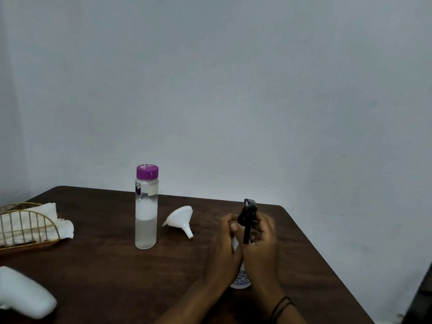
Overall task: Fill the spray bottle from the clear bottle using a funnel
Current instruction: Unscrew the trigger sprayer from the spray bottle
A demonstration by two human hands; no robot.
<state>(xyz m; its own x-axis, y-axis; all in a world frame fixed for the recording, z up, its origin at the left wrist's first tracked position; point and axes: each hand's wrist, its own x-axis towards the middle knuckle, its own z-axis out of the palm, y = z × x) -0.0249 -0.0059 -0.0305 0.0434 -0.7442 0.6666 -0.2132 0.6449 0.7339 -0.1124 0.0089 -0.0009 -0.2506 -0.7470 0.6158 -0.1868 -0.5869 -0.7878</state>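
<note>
While both hands close around the spray bottle (240, 277), it stands upright on the dark wooden table (117, 265), with its white body mostly hidden between the palms and only its printed lower part and base showing beneath them. Curled round the bottle's upper body from its left side, the left hand (225, 242) holds it, fingertips bent in toward the neck. Opposite it, the right hand (263, 242) grips the black trigger head (247, 216), whose nozzle rises just above both sets of fingers and whose lever hangs down between the two hands; a dark band (281, 307) circles the right wrist. Away to the left of the grip and a little farther back, the white funnel (181, 219) lies on its side, spout pointing toward the hands yet clear of them. Beyond the funnel, farther left again, the clear bottle (146, 206) stands upright, purple cap (147, 171) on, partly filled with clear liquid. Well off to the left sits a wire basket (25, 226) holding white paper napkins (58, 220), and a white object (23, 295) lies nearer, at the frame's left edge
</note>
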